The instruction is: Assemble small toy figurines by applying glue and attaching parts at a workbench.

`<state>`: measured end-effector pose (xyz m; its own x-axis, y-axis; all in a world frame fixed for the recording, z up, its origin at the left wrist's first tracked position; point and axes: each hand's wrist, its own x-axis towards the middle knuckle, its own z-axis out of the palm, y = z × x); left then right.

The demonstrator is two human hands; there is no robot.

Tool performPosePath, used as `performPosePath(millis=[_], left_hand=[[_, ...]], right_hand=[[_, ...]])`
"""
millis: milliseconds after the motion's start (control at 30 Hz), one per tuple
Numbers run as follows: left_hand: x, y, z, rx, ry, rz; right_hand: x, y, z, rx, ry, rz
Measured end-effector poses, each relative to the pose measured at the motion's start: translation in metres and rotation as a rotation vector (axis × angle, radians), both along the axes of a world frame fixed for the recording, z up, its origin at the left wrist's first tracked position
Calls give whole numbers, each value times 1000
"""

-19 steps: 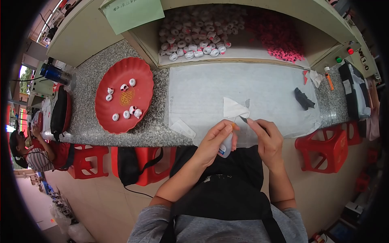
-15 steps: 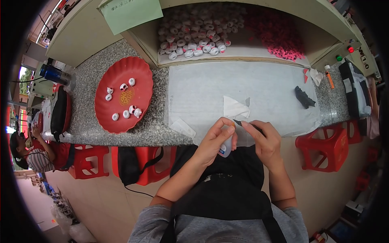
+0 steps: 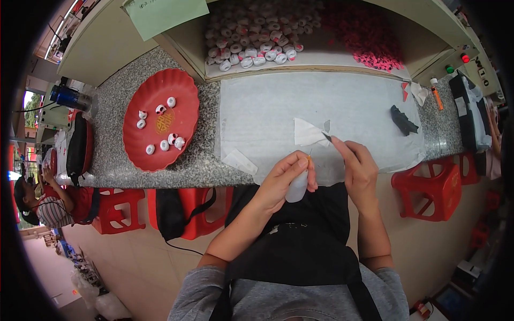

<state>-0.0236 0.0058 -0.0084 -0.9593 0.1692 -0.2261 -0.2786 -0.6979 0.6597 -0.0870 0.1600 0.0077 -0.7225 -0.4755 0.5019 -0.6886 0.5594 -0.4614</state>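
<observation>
Near the front edge of the table, my left hand (image 3: 285, 181) is closed around a small translucent squeeze bottle (image 3: 296, 190) with an orange neck and a thin needle tip pointing up. My right hand (image 3: 361, 172) is closed on slim dark tweezers (image 3: 328, 138), mostly hidden by the fingers. Their tip is over the right corner of a white piece of cloth or paper (image 3: 306, 131); whether it touches cannot be made out. A small grey scrap (image 3: 327, 125) lies beside that corner. Under these, a white sheet (image 3: 251, 115) covers the tabletop.
On the left stands a red scalloped plate (image 3: 140, 115) holding several small white skull-like pieces. A shelf at the back holds piles of white beads (image 3: 257, 51) and pink pieces (image 3: 375, 48). A dark scrap (image 3: 403, 121) and an orange tube (image 3: 437, 98) lie right. A person sits far left.
My right hand has moved up and away from my left hand, bringing the tweezers from the bottle's tip to the white piece's corner. The bottle has tilted more upright in my left hand.
</observation>
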Motion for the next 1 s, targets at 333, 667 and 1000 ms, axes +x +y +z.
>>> performPosePath(millis=[333, 667, 1000], left_hand=[[-1, 2, -1, -55, -5, 40], [2, 7, -4, -503, 163, 121], [-4, 9, 4, -1288, 274, 400]], right_hand=[[3, -1, 3, -7, 13, 31], [10, 2, 14, 12, 43, 63], [21, 0, 20, 125, 6, 48]])
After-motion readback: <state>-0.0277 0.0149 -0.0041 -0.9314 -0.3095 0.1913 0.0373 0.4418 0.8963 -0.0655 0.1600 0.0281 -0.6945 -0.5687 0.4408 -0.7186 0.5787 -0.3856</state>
